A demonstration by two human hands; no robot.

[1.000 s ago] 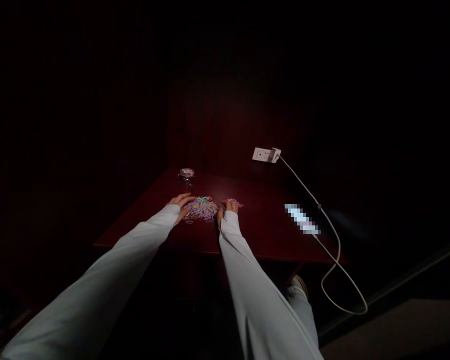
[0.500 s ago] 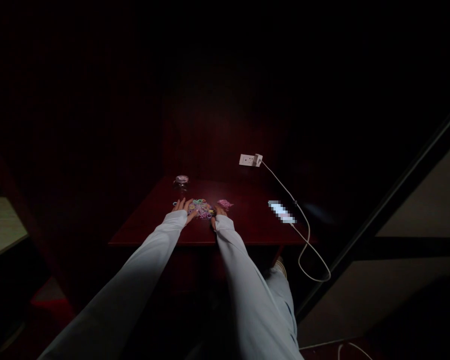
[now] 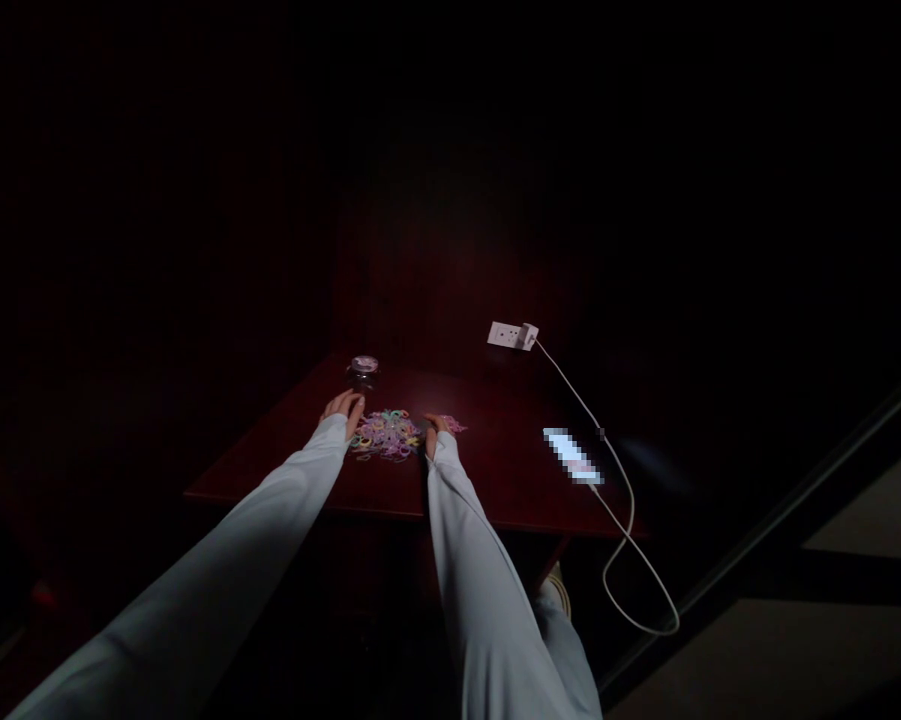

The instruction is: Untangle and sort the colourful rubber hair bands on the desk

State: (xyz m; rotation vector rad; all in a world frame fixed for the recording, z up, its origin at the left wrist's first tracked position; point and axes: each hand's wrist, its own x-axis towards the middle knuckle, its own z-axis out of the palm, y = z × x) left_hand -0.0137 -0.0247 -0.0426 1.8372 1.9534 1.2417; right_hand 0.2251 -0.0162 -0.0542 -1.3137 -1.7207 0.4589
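Note:
A loose heap of small coloured elastic bands (image 3: 388, 437) lies on the dark red table, mostly pink and purple with some green and yellow. At its left edge is my left hand (image 3: 342, 404), fingers stretched forward and nothing seen in them. My right hand (image 3: 438, 431) rests on its side at the heap's right edge, fingers extended and partly in shadow. Just beyond that hand is a smaller pink pile of bands (image 3: 453, 424), partly covered by it. A clear round jar with a pale lid (image 3: 364, 366) stands behind my left hand.
On the right of the table (image 3: 487, 500) lies a lit phone (image 3: 572, 457). Its white cable (image 3: 631, 500) hangs in a loop past the table edge and runs up to a charger (image 3: 529, 336) in the wall socket (image 3: 504, 335). The surroundings are very dark.
My left hand has moved left, off the heap, so more bands show. My right hand stays by the right edge. The view has shifted slightly.

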